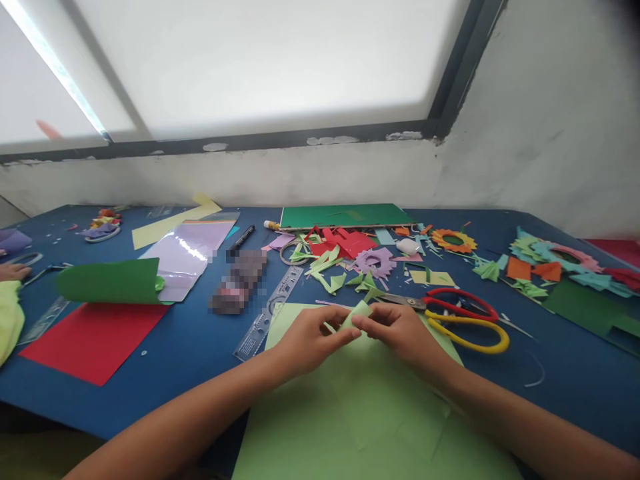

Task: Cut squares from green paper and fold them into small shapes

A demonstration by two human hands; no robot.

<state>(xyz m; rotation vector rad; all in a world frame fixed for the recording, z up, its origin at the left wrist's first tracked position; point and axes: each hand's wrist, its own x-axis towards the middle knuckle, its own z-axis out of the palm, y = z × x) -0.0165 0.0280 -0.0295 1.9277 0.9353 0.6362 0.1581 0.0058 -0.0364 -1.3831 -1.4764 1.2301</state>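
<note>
Between my two hands is a small folded piece of light green paper (356, 316), raised a little over the table. My left hand (314, 337) pinches its left side between thumb and fingers. On the right edge, my right hand (397, 328) closes its thumb and fingertips. Beneath both hands lies a large light green sheet (360, 407), reaching toward my body. Scissors (463, 320) with one red and one yellow handle loop lie open just right of my right hand. A clear ruler (267, 313) rests left of my left hand.
Paper scraps (343, 241) and a purple paper ring (374, 263) are heaped beyond my hands. A green board (345, 215) lies at the back. To the left are a red sheet (95, 343) and a curled green sheet (110, 281). Another person's hand (14, 272) shows at far left.
</note>
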